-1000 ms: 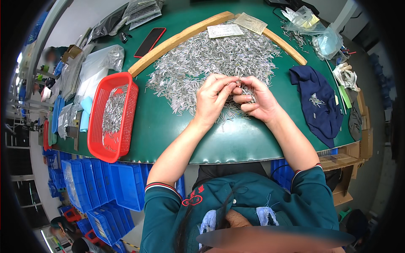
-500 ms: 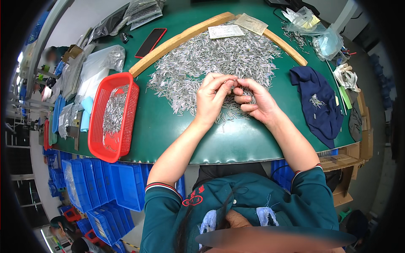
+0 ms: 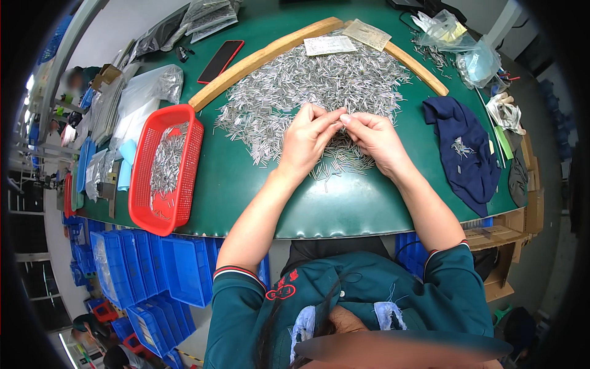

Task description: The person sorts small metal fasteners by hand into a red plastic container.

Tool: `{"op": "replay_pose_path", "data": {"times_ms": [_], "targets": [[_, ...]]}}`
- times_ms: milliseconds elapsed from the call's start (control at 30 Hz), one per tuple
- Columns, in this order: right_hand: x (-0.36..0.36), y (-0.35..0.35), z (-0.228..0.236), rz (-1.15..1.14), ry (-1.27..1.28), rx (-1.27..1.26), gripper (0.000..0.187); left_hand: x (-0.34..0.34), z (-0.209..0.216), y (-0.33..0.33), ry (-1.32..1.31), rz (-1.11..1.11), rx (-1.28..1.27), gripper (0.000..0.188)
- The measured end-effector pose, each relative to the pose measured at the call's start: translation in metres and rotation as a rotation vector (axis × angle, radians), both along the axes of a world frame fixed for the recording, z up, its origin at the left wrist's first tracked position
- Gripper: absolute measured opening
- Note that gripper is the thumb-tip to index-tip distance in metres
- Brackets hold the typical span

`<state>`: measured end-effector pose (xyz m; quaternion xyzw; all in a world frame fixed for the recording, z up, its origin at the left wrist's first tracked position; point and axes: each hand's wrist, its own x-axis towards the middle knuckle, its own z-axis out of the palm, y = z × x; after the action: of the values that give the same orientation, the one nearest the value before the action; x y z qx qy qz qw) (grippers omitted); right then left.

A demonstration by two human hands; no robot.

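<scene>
A wide heap of small silvery metal pins (image 3: 270, 104) is spread over the green table (image 3: 246, 203). Above its near part, my left hand (image 3: 307, 138) and my right hand (image 3: 373, 138) meet, fingertips against fingertips. Both are closed in a pinch. Whatever sits between the fingertips is too small or too covered to make out. To the left stands a red plastic basket (image 3: 136, 184) with a smaller pile of the same pins inside. On the right a crumpled dark blue cloth (image 3: 461, 178) carries a few pins.
Wooden strips (image 3: 267, 56) border the heap's far side, with two paper slips (image 3: 330, 45) on them. A red-edged phone (image 3: 221, 61) lies beyond the left strip. Plastic bags (image 3: 479, 64) are at the far right. Blue bins (image 3: 184, 270) stand below the table's near edge.
My right hand's fingers have drawn in from a looser, more spread curl to a tight pinch against my left fingertips. The basket and cloth stay in place.
</scene>
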<state>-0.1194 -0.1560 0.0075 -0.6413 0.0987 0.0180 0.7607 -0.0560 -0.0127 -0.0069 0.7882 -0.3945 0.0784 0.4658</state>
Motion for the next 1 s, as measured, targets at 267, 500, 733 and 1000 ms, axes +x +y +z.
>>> {"op": "replay_pose_path", "data": {"times_ms": [267,500,733,1000], "targets": [[0.004,0.003,-0.016,-0.040,-0.318,-0.407,0.020,0.000,0.000,0.003,-0.157,-0.009,0.181,0.030],[0.005,-0.009,-0.009,0.096,0.229,0.524,0.019,-0.004,0.005,0.000,-0.055,-0.036,0.178,0.034],[0.008,-0.015,-0.019,0.174,0.351,0.938,0.015,-0.007,0.008,-0.003,-0.210,-0.020,0.217,0.033],[0.009,-0.015,-0.020,0.203,0.366,1.043,0.015,-0.010,0.015,-0.004,-0.315,0.029,0.289,0.032]]}}
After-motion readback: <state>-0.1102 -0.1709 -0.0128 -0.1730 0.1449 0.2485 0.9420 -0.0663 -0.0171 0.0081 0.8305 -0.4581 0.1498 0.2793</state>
